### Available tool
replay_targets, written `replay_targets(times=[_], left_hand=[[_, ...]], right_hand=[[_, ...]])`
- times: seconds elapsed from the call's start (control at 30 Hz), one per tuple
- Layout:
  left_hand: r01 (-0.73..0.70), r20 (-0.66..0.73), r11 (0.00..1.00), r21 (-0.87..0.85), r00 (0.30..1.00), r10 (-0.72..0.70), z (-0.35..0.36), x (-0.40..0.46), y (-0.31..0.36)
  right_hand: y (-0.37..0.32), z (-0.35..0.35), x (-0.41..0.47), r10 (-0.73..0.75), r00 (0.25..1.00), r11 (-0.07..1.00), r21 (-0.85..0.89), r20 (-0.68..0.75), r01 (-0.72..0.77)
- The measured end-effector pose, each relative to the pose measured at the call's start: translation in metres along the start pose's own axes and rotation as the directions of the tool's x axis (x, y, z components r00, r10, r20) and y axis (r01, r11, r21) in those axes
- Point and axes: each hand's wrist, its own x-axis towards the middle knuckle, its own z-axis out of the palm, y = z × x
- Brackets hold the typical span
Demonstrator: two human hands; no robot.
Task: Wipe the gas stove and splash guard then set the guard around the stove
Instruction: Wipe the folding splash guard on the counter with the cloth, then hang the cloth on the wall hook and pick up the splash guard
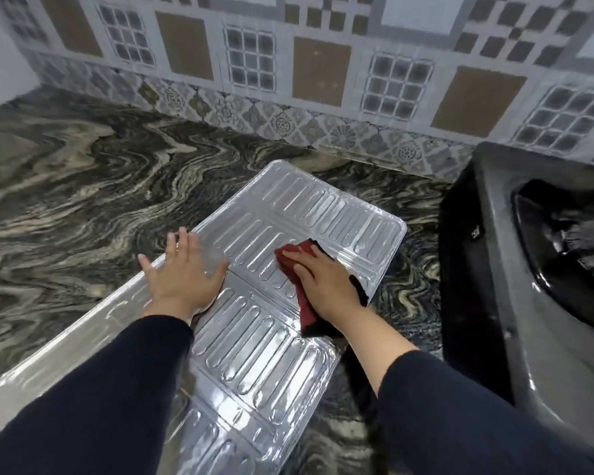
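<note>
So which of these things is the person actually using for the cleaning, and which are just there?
In use:
- ribbed silver foil splash guard, lying flat
- dark red wiping cloth, under the right hand
- left hand, pressed flat on the guard
- black gas stove, at the right

Just there:
- swirled dark marble counter
- patterned tile wall

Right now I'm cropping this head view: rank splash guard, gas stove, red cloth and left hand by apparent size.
1. splash guard
2. gas stove, partly cut off at the frame edge
3. left hand and red cloth: unsure, cloth mostly covered by the right hand
</note>
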Motion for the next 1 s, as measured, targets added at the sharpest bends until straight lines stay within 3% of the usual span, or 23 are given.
replay_targets(times=[0.07, 0.13, 0.2, 0.27, 0.4, 0.47, 0.57, 0.7, 0.83, 0.9, 1.0], left_hand=[[-0.046, 0.043, 0.999, 0.009, 0.998, 0.045, -0.013, -0.002, 0.007], [-0.197, -0.029, 0.976, -0.096, 0.98, 0.195, -0.03, -0.009, 0.026], [-0.303, -0.094, 0.868, -0.394, 0.952, 0.29, -0.05, -0.016, 0.053], [-0.298, -0.104, 0.666, -0.684, 0.943, 0.316, -0.077, -0.021, 0.08], [-0.372, -0.247, 0.373, -0.85, 0.907, 0.341, -0.139, -0.03, 0.113], [-0.457, -0.354, 0.299, -0.838, 0.871, 0.34, -0.171, -0.033, 0.124], [-0.584, -0.485, 0.286, -0.76, 0.802, 0.349, -0.219, -0.036, 0.142], [-0.722, -0.642, 0.432, -0.54, 0.686, 0.344, -0.284, -0.035, 0.17], [-0.782, -0.737, 0.507, -0.362, 0.573, 0.359, -0.331, -0.023, 0.193], [-0.79, -0.753, 0.482, -0.379, 0.566, 0.336, -0.349, -0.015, 0.204], [-0.761, -0.726, 0.366, -0.536, 0.637, 0.259, -0.366, 0.006, 0.214]], right_hand=[[-0.011, -0.01, -0.002, 0.128, 0.992, 0.921, 0.37, 0.004, -0.12], [-0.021, -0.025, -0.002, 0.286, 0.954, 0.668, 0.693, 0.095, -0.27], [-0.029, -0.043, -0.003, 0.363, 0.893, 0.347, 0.85, 0.267, -0.396], [-0.041, -0.063, -0.002, 0.345, 0.862, 0.2, 0.868, 0.372, -0.455], [-0.07, -0.113, 0.003, 0.226, 0.918, 0.178, 0.913, 0.326, -0.368], [-0.083, -0.138, 0.007, 0.155, 0.951, 0.174, 0.941, 0.266, -0.291], [-0.1, -0.174, 0.009, 0.068, 0.99, 0.237, 0.962, 0.119, -0.132], [-0.12, -0.216, 0.01, -0.019, 0.985, 0.584, 0.797, -0.174, 0.152], [-0.134, -0.242, 0.028, -0.027, 0.945, 0.703, 0.666, -0.326, 0.25], [-0.135, -0.257, 0.04, 0.013, 0.9, 0.735, 0.615, -0.435, 0.286], [-0.133, -0.288, 0.054, 0.029, 0.891, 0.607, 0.716, -0.453, 0.345]])
